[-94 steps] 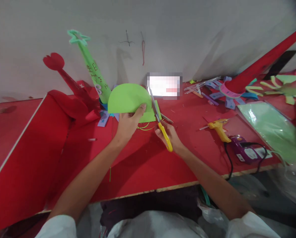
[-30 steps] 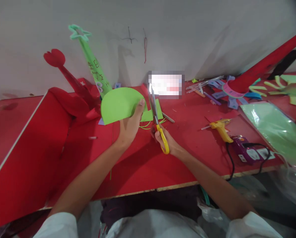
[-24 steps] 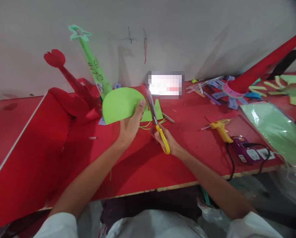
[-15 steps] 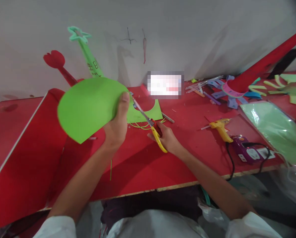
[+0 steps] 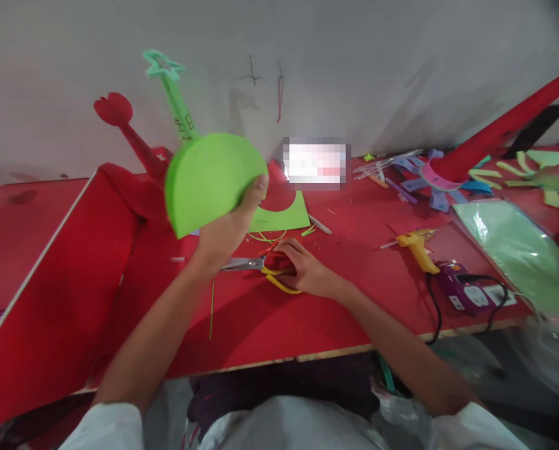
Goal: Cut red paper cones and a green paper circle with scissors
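Note:
A rounded piece of bright green paper (image 5: 209,178) is raised above the table in my left hand (image 5: 235,228), the thumb pressed on its right edge. Its left side curves back, and the fingers behind it are hidden. Lower and to the right, my right hand (image 5: 302,269) is on a pair of scissors (image 5: 244,264) with yellow and red handles. The blades point left, apart from the paper, passing near my left wrist. Behind both hands lies a green sheet (image 5: 279,220) with a round cut-out, thin green strips beside it.
On the red table (image 5: 307,331) a yellow glue gun (image 5: 417,248) rests by a purple box (image 5: 460,287). Green sheets in plastic (image 5: 518,250) lie at the right. A red board (image 5: 49,300) stands at the left. Paper flowers (image 5: 113,109) and a blurred bright screen (image 5: 314,164) are at the back.
The green paper has moved right and turned in my left hand. My right hand has drawn the scissors down and away from its edge, the blades swinging to point left.

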Motion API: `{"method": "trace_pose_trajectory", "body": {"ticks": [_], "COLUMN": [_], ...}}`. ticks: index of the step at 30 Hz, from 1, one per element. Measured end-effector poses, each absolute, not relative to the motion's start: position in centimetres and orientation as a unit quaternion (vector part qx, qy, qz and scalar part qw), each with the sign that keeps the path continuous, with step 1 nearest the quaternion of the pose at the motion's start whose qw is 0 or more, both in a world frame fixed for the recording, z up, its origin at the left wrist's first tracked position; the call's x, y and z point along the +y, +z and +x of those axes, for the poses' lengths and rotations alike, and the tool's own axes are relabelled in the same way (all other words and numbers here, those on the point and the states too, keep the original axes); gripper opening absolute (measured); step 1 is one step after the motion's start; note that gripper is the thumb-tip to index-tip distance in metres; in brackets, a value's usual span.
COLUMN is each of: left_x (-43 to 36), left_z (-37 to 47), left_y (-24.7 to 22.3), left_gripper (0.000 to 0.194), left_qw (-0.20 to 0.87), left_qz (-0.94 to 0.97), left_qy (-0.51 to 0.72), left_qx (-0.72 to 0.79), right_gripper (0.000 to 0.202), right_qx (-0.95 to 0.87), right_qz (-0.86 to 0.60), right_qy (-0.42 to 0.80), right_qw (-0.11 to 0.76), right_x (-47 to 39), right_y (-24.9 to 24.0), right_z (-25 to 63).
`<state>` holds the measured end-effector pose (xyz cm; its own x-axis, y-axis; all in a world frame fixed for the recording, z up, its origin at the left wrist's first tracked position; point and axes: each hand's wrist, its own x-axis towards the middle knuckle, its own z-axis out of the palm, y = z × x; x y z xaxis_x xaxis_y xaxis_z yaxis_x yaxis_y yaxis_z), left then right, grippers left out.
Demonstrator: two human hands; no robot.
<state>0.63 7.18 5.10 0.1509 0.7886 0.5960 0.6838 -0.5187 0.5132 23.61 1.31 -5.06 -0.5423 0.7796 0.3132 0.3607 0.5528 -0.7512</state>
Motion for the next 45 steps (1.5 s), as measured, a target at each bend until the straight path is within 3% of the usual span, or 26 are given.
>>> {"method": "trace_pose_trajectory", "body": {"ticks": [5, 8, 11, 15, 20, 24, 27, 31, 36, 40, 45], "left_x": [6.9, 6.5, 6.0, 5.8, 6.6, 7.0, 7.1, 7.2, 6.0, 4.5, 4.4], "left_z": [2.0, 3.1, 4.3, 5.0, 4.7, 4.2, 3.9, 3.5, 3.8, 4.8, 5.4], "left_y": [5.7, 5.8, 5.7, 4.6, 3.4, 3.5, 3.8, 4.5, 6.1, 6.7, 6.6], "left_gripper": [0.022, 0.016, 0.024, 0.038, 0.033, 0.034, 0.043, 0.054, 0.043, 0.043, 0.038], "left_qw": [0.037, 0.038, -0.015, -0.127, -0.166, -0.156, -0.14, -0.11, -0.089, -0.056, 0.079], "left_qz": [0.76, 0.803, 0.843, 0.875, 0.897, 0.907, 0.89, 0.837, 0.798, 0.823, 0.836], "left_qy": [0.379, 0.287, 0.18, 0.093, 0.141, 0.166, 0.204, 0.299, 0.393, 0.342, 0.248], "left_qx": [0.527, 0.521, 0.506, 0.458, 0.385, 0.355, 0.382, 0.445, 0.447, 0.451, 0.483], "right_gripper": [0.027, 0.045, 0.075, 0.069, 0.066, 0.053, 0.049, 0.048, 0.048, 0.052, 0.059], "right_qx": [-0.741, -0.674, -0.614, -0.55, -0.466, -0.48, -0.494, -0.471, -0.471, -0.491, -0.542], "right_qz": [-0.384, -0.365, -0.358, -0.439, -0.47, -0.46, -0.465, -0.489, -0.51, -0.504, -0.513], "right_qy": [0.384, 0.45, 0.512, 0.514, 0.542, 0.545, 0.558, 0.533, 0.486, 0.456, 0.386], "right_qw": [0.396, 0.457, 0.483, 0.491, 0.518, 0.512, 0.478, 0.504, 0.531, 0.545, 0.543], "right_x": [1.8, 2.4, 2.9, 3.2, 3.5, 3.6, 3.7, 3.8, 3.9, 3.6, 3.2], "right_y": [-3.2, -3.5, -4.3, -4.4, -3.7, -3.4, -3.2, -3.1, -3.4, -3.3, -2.6], "right_z": [24.6, 25.2, 25.2, 24.7, 24.8, 25.1, 25.1, 25.2, 25.3, 25.3, 25.2]}}
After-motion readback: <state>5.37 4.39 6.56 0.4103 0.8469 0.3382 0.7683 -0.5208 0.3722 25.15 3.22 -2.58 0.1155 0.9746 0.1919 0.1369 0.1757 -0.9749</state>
